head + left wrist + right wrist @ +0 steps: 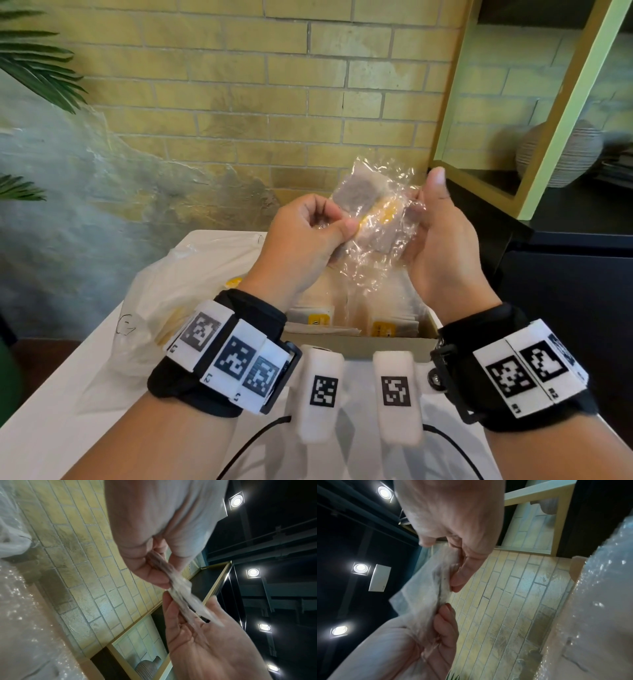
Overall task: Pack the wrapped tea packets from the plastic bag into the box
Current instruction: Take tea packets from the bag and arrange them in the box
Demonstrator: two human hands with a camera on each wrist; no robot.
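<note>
Currently, my left hand and right hand both pinch one wrapped tea packet above the box, partly filled; plastic bag on the tabletop seems to hold more.

Bare forearms, black wrist bands with printed markers

Each wrist wears a wide black band carrying white blocks printed with black square codes; a white padded block with its own code juts from each band, trailing a thin black cable.
</note>
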